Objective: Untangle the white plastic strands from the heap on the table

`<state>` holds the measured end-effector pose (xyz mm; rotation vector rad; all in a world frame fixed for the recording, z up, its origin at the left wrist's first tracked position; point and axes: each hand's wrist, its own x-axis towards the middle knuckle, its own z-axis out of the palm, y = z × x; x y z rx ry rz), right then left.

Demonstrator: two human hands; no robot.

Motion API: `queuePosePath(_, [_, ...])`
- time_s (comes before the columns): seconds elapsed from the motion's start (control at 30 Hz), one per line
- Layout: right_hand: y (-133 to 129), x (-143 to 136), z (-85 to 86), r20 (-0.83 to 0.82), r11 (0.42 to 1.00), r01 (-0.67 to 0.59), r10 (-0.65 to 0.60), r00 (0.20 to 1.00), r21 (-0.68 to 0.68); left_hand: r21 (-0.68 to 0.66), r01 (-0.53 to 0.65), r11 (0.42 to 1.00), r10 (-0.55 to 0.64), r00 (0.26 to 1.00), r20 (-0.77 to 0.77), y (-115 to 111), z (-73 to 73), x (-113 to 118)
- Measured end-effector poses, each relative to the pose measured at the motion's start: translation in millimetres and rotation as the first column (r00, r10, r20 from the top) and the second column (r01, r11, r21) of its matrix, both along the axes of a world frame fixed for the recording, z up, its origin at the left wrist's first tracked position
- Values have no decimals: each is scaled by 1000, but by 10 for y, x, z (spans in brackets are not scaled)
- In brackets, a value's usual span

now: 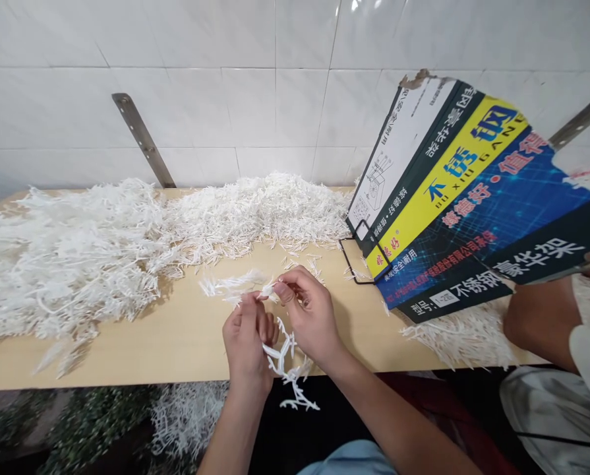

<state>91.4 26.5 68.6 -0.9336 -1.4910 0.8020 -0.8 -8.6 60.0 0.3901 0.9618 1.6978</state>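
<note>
My left hand [249, 336] and my right hand [307, 313] meet above the front part of the table, fingertips nearly touching. Both are closed in a pinch on a small white plastic piece [268, 290], whose exact kind I cannot make out. A white branched plastic strip [289, 376] hangs below, beside my left palm and past the table's front edge. Whether the fingers of my left hand grip it is partly hidden. Just behind my fingertips, a small bunch of thin white plastic pieces [225, 287] lies on the table.
A large heap of white plastic pieces [62, 257] covers the left of the wooden table [186, 349]; another heap [265, 208] lies along the tiled wall. A printed cardboard box [453, 198] stands at right, near a black wire frame [347, 260]. Beyond it shows another person's arm [542, 323].
</note>
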Motion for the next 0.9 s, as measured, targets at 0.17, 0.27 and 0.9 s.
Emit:
queuePosePath(0.17, [-114,-25,-16,0,999,36,-36,999,-31,-11,-99,995,97,985,-141,-63,-126,15])
queuePosePath(0.27, [-147,-23,-33,-41,996,-7,3,999,-85,14,-97,995,98,961,-259,-26,-125,-9])
queuePosePath(0.9, [-232,-181,-7,-670,747,-327,-207,713,-579,98,-39,994,28,994,108,-77,31,286])
